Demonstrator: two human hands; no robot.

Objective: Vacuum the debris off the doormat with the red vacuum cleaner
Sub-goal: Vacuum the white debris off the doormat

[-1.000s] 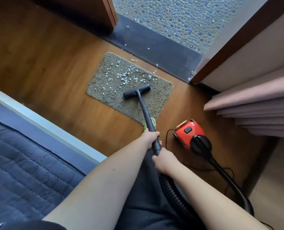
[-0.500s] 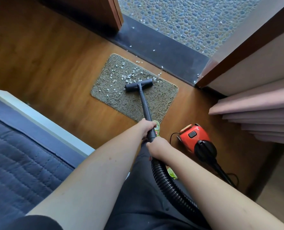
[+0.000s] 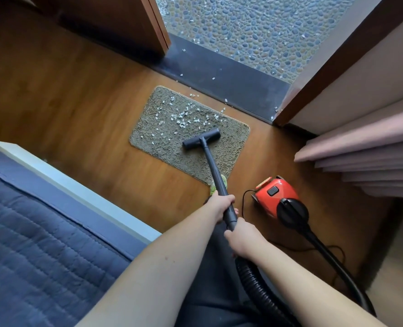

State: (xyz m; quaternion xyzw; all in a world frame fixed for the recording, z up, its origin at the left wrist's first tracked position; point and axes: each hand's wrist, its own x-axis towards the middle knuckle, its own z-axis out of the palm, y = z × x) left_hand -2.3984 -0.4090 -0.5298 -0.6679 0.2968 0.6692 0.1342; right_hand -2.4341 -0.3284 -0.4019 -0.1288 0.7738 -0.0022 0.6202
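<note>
A grey-brown doormat lies on the wooden floor before the doorway. White debris is scattered over its far half. The black nozzle head rests on the mat's middle, just short of the debris. Its black wand runs back to my hands. My left hand grips the wand higher up, and my right hand holds its lower end where the ribbed hose begins. The red vacuum cleaner sits on the floor to the right of my hands.
A bed with a blue quilt and white frame fills the left. A dark threshold with a few white bits leads to a pebble floor. Pink curtain folds hang at right. A black cord lies beside the vacuum cleaner.
The nozzle head has been pulled back toward me from the debris patch to the mat's middle, and both hands moved back with the wand.
</note>
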